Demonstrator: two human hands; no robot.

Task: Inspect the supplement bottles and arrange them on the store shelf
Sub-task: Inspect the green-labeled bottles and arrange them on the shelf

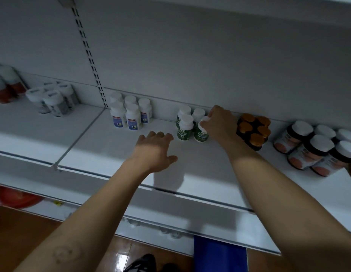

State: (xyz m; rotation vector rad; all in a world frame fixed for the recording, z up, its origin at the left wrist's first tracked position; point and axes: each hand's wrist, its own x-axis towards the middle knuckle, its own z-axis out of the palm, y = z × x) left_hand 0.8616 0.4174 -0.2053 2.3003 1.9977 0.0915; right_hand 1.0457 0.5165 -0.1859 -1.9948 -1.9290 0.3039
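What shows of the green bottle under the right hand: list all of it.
The green bottle is a plastic-looking container with a green label bearing white print too blurred to read, a white base and a white cap. It stands about upright on the white shelf, at the front right of a cluster of like bottles, close beside its left neighbour. The right hand grips its cap from above; the left hand does not touch it.

bottle groups (191, 123) in row, on shelf (104, 146)
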